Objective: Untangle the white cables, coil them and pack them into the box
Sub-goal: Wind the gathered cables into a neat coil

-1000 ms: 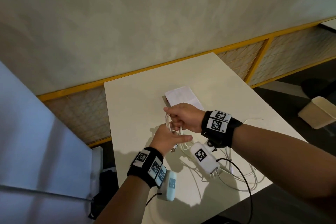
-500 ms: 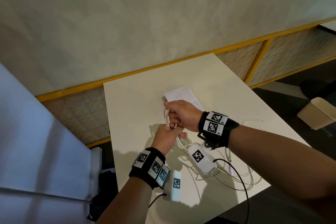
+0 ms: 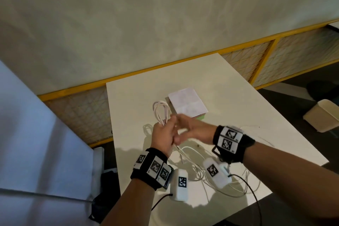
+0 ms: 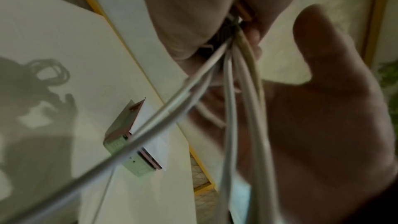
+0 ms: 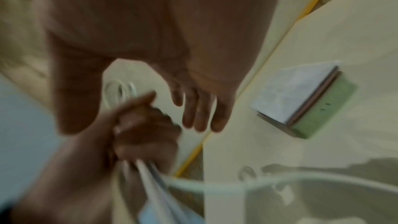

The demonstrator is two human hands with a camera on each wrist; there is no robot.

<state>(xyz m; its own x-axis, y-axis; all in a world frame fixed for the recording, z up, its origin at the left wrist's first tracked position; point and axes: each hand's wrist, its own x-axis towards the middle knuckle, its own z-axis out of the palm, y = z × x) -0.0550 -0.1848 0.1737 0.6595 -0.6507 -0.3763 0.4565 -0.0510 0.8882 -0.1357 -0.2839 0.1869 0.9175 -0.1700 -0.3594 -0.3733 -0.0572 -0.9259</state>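
- The left hand (image 3: 166,136) has its fingers curled round the coil (image 3: 161,113), keeping the loops gathered above the bench (image 3: 238,101).
- The right hand (image 3: 192,128), fingers spread, holds nothing.
- Loose cables (image 3: 229,187) lie by the near edge; the box (image 3: 187,104) sits mid-bench.

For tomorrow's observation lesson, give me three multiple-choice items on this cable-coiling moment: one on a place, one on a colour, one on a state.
1. Where does the box stand?
A. on the table, beyond the hands
B. on the floor
C. in the left hand

2. What colour is the box's side wall?
A. red
B. pale green
C. black

3. What is the right hand doing?
A. gripping the box
B. resting flat on the table
C. open beside the left hand, holding nothing

Answers: 1 A, the head view shows it on the table. 2 B, the right wrist view shows it. 3 C, its fingers are straight; the left hand grips the coiled cable.
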